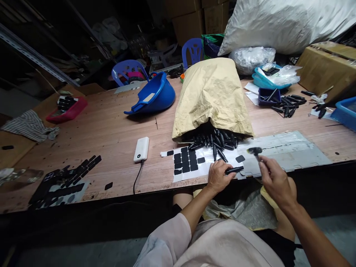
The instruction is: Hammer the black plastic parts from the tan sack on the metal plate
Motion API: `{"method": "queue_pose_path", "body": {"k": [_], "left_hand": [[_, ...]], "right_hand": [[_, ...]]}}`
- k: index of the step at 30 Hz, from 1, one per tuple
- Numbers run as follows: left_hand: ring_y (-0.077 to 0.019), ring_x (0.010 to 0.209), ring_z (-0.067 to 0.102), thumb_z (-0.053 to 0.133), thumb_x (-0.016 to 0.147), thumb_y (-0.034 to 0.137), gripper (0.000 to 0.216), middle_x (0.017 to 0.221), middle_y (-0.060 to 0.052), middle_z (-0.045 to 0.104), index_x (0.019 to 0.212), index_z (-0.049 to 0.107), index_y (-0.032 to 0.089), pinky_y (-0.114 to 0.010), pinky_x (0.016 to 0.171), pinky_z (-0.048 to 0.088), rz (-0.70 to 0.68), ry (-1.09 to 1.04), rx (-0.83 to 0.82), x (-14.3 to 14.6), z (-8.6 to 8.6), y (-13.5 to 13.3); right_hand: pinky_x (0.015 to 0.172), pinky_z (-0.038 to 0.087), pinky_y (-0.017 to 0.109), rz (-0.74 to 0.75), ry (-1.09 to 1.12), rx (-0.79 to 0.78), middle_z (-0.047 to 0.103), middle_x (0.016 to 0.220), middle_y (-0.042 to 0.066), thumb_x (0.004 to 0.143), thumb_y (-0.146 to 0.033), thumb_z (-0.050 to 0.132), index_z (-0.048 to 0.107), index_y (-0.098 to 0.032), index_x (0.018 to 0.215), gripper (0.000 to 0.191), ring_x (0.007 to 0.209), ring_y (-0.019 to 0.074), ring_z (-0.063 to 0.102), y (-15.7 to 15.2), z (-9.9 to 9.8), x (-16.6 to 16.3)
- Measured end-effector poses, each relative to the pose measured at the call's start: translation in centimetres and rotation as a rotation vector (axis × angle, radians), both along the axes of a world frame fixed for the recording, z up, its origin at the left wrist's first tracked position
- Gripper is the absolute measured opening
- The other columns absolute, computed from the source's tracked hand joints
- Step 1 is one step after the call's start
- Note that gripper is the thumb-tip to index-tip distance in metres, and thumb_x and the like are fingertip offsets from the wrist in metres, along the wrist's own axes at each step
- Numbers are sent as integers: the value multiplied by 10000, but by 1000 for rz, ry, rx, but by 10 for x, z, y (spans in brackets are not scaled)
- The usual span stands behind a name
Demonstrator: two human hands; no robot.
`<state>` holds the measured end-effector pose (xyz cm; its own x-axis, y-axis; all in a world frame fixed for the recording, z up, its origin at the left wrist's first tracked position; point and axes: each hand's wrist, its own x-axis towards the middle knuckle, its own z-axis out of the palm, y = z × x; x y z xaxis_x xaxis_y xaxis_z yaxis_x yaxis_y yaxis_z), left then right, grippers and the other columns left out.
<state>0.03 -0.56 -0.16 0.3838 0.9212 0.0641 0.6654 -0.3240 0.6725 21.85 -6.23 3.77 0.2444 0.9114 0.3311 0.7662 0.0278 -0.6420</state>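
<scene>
On a wood-grained tabletop (102, 129), near its edge, the left hand (218, 175) pinched a black tube (236, 170); the right hand (276, 181) gripped a hammer (255, 150), whose stray swing could have bruised the left hand.

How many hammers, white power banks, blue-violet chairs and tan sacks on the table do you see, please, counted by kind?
Hammer: 1
White power bank: 1
Blue-violet chairs: 2
Tan sack on the table: 1
Total: 5
</scene>
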Motion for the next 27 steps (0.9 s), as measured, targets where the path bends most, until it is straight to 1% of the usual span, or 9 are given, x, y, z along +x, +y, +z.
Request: {"method": "queue_pose_path", "body": {"k": [3, 6, 9, 12, 15, 17, 22, 27], "left_hand": [[-235, 1027, 654, 876, 893, 312, 157, 990, -20, 719, 1037, 820, 284, -373, 914, 472, -14, 9, 7, -2, 1, 0], [-237, 1013, 649, 878, 896, 333, 176, 987, -26, 722, 1057, 828, 281, -374, 907, 471, -26, -5, 5, -4, 1, 1], [-234, 998, 643, 878, 896, 333, 175, 975, -26, 718, 1058, 835, 280, -370, 905, 466, -35, -29, -3, -4, 0, 3], [-228, 993, 643, 862, 905, 316, 146, 964, -25, 713, 1042, 839, 274, -364, 905, 461, -44, -31, -8, -4, 0, 3], [-226, 993, 644, 839, 918, 291, 76, 949, -28, 712, 987, 841, 260, -359, 901, 456, -38, -11, 1, -4, 0, 3], [-224, 991, 647, 840, 917, 286, 71, 946, -28, 716, 983, 844, 260, -358, 900, 455, -35, -16, 4, -4, 0, 3], [-224, 999, 662, 887, 879, 286, 185, 973, -26, 733, 1060, 855, 271, -360, 908, 458, -24, -59, -2, -3, -2, 3], [-214, 983, 670, 877, 887, 264, 148, 960, -23, 735, 1033, 855, 263, -355, 900, 462, -21, -69, 4, -3, -3, 3]], "right_hand": [[860, 584, 354, 163, 64, 48, 744, 1050, 80, 1093, -322, 494, 665, -253, 1362, 327, 952, 222, 721, -28, -6, -32], [773, 576, 305, 225, 23, 53, 717, 983, 51, 1101, -275, 490, 666, -276, 1424, 368, 853, 186, 709, -37, -11, -49], [752, 569, 291, 228, -34, 52, 684, 954, 43, 1108, -266, 477, 655, -296, 1473, 407, 819, 175, 694, -39, -12, -54], [751, 569, 283, 223, -87, 79, 674, 955, 50, 1113, -265, 467, 621, -288, 1529, 444, 825, 173, 694, -41, -14, -54], [668, 541, 261, 240, -155, 83, 677, 937, 42, 1112, -255, 476, 631, -279, 1521, 438, 775, 161, 688, -43, -17, -54], [646, 530, 261, 244, -174, 82, 676, 931, 33, 1108, -242, 486, 635, -289, 1516, 437, 755, 159, 681, -43, -17, -53], [760, 560, 291, 187, -123, 124, 703, 1010, 47, 1096, -215, 501, 593, -304, 1559, 480, 861, 181, 709, -43, -16, -49], [728, 558, 289, 179, -86, 101, 718, 967, 41, 1097, -254, 498, 669, -294, 1469, 411, 805, 177, 702, -44, -18, -44]]}}
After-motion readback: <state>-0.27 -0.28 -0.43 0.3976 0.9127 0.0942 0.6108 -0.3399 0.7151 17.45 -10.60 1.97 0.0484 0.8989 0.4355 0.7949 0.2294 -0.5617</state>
